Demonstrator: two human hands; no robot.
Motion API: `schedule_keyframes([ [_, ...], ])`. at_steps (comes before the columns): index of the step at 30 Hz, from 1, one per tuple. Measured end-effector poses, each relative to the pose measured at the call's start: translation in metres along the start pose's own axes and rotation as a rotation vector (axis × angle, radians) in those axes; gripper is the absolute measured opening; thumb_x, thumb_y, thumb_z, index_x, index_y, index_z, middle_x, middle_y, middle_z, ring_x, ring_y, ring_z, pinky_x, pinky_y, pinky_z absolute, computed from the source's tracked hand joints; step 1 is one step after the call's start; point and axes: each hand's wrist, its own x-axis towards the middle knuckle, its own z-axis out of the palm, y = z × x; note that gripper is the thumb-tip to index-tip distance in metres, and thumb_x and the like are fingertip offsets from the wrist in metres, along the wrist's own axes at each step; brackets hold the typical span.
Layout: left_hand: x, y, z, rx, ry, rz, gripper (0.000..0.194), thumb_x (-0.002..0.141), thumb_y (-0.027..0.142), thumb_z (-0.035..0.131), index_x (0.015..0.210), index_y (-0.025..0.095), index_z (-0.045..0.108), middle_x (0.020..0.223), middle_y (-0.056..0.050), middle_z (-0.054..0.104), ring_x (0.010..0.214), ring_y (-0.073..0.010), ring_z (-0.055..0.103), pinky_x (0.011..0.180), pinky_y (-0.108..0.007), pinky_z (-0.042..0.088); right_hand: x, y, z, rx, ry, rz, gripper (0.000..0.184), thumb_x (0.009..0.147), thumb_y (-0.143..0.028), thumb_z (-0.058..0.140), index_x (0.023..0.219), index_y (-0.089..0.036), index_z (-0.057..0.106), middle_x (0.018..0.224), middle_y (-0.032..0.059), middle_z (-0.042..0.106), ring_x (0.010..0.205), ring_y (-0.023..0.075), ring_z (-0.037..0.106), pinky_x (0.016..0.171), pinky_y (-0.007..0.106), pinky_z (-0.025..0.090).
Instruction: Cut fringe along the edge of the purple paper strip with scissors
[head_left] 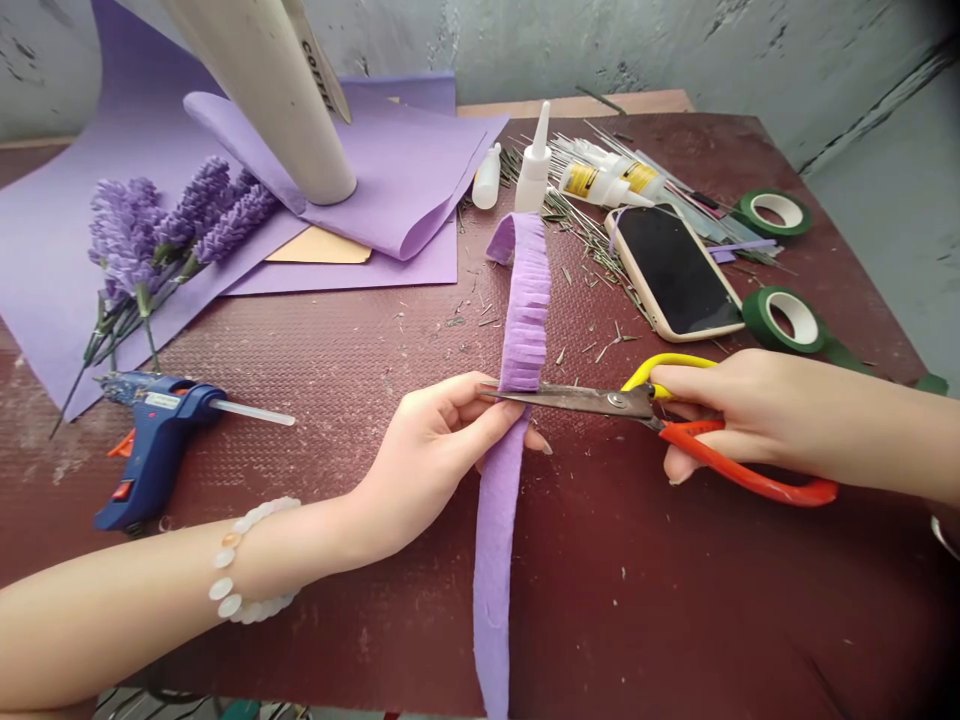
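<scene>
My left hand (pixel 442 450) pinches a long lilac craft-sheet strip (pixel 496 560) that runs up and down the board, with its upper part cut into a fringe (pixel 525 300). My right hand (pixel 750 415) grips scissors (pixel 592 400) with one yellow and one red handle. Their steel blades lie across the strip just below the fringe, and my left fingers partly cover the blade tips. A pale beaded bracelet (pixel 244 560) circles my left wrist.
On the dark red board lie a blue hot glue gun (pixel 154 450), lavender-like artificial flowers (pixel 165 230), purple sheets (pixel 397 170), glue bottles (pixel 534 165), a phone (pixel 675 270), several thin stems (pixel 592 235), and green tape rolls (pixel 784 320). A cardboard tube (pixel 262 90) stands at the back.
</scene>
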Motion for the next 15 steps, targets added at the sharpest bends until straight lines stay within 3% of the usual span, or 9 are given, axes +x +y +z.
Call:
schedule_keyframes([
  [5, 0.0, 0.0, 0.0, -0.009, -0.021, -0.005, 0.024, 0.105, 0.042, 0.085, 0.096, 0.019, 0.082, 0.085, -0.005, 0.09, 0.076, -0.0211, 0.082, 0.064, -0.026, 0.058, 0.0, 0.0, -0.002, -0.023, 0.01, -0.015, 0.057, 0.092, -0.082, 0.082, 0.081, -0.029, 0.062, 0.07, -0.0003, 0.066, 0.061, 0.0246, 0.059, 0.063, 0.04, 0.04],
  [11, 0.0, -0.001, 0.0, -0.101, -0.078, 0.033, 0.02, 0.108, 0.032, 0.083, 0.094, 0.018, 0.08, 0.084, -0.003, 0.091, 0.076, -0.016, 0.083, 0.07, -0.021, 0.063, 0.006, 0.032, -0.001, -0.003, -0.131, -0.093, 0.049, 0.096, -0.073, 0.078, 0.081, -0.028, 0.063, 0.065, -0.0044, 0.057, 0.055, 0.0189, 0.046, 0.054, 0.036, 0.033],
  [15, -0.001, -0.002, -0.001, -0.184, -0.126, 0.002, 0.019, 0.108, 0.029, 0.083, 0.095, 0.017, 0.078, 0.086, -0.002, 0.091, 0.063, -0.0111, 0.078, 0.063, -0.018, 0.064, 0.01, 0.05, -0.003, 0.019, -0.181, -0.126, 0.047, 0.102, -0.072, 0.073, 0.086, -0.028, 0.065, 0.072, -0.0048, 0.053, 0.06, 0.0184, 0.046, 0.055, 0.034, 0.034],
])
